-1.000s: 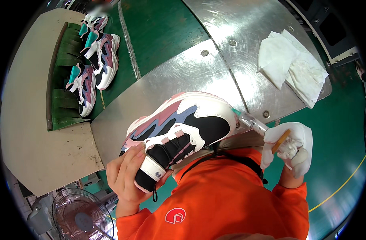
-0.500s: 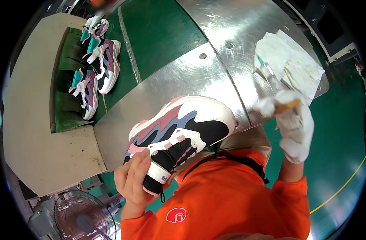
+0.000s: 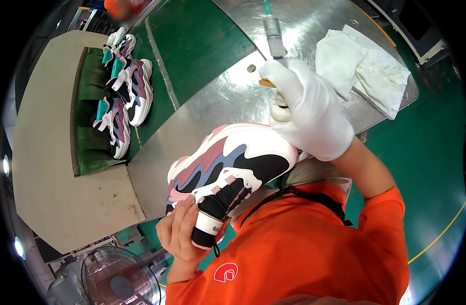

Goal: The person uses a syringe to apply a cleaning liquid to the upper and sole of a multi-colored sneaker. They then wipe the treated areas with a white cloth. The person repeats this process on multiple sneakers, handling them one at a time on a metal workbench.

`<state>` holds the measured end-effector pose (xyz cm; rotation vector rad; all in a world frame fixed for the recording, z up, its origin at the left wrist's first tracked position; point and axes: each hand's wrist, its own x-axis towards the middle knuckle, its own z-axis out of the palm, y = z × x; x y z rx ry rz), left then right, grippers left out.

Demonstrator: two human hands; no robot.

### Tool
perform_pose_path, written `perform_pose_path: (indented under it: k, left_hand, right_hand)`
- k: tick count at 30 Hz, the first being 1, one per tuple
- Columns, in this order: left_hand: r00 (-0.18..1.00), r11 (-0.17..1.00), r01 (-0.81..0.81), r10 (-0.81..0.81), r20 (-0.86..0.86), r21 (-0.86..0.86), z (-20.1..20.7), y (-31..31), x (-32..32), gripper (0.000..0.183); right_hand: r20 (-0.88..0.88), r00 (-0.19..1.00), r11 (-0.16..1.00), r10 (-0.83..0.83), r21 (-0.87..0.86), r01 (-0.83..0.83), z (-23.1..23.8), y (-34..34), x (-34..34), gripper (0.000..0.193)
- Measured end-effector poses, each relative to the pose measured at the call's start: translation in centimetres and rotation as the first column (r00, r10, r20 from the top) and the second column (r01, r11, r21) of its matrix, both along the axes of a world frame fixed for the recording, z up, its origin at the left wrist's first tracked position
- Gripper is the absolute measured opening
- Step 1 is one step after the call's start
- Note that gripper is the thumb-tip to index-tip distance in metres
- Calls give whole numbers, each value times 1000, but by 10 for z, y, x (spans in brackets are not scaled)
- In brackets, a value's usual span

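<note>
My bare left hand (image 3: 180,233) grips a sneaker (image 3: 233,168) by its ankle end, fingers wrapped round the side next to the white strap. The sneaker is white, black, pink and blue-grey and lies tilted on its side, toe to the right, at the metal table's near edge. My right hand (image 3: 312,109), in a white glove, is closed round a clear syringe (image 3: 274,40) with a green tip that points away from me. A short orange-yellow stick (image 3: 266,83) also pokes out of this fist; its kind is unclear. The glove hangs over the sneaker's toe, and I cannot tell whether they touch.
White cloths (image 3: 365,66) lie on the metal table (image 3: 192,119) at the right. Several similar sneakers (image 3: 139,91) stand on the left, by a green padded rack (image 3: 88,122) and the green belt (image 3: 197,46). A fan (image 3: 121,284) stands at the lower left.
My right hand has moved left with the syringe, from beside the cloths to above the sneaker's toe. My left hand keeps its hold; the view has shifted slightly.
</note>
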<state>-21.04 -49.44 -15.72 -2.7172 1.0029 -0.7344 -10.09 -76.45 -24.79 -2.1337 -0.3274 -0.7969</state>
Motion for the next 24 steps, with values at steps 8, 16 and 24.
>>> perform_pose_path:
  k: [8,16,24]
  left_hand:
    - [1000,1000,-19,20,-12,2,2,-3,1,58]
    - [1000,1000,3,-3,-17,-18,4,-5,6,56]
    - [996,999,-7,4,-84,-37,7,-9,13,60]
  right_hand:
    - [58,998,1000,-20,-6,20,-15,-26,-24,39]
    - [116,863,343,492,885,-315,-18,-10,-50,60]
    - [-16,959,800,285,555,-228,-23,-11,-60,56]
